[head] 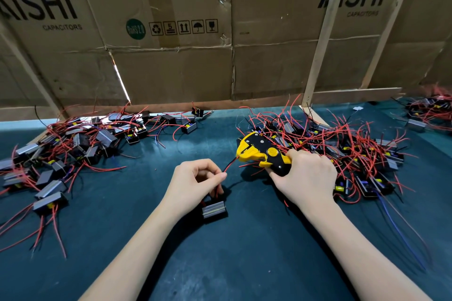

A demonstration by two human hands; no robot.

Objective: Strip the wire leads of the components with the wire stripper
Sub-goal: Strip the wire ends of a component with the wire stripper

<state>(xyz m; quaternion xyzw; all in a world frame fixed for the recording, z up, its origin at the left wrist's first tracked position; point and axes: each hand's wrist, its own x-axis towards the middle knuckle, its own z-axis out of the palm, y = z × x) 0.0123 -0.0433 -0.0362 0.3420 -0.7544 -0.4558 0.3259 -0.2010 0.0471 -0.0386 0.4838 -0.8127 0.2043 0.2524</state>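
My right hand grips the handles of a yellow and black wire stripper, whose jaws point left. My left hand pinches a red wire lead between thumb and forefinger. The lead runs up and to the right, and its tip sits in the stripper's jaws. Below my left hand lies the component that the lead belongs to, a small black block with a grey ribbed face, resting on the green table.
A pile of components with red leads covers the left of the table. A denser pile lies right behind the stripper, another at the far right. Cardboard sheets on wooden battens wall off the back.
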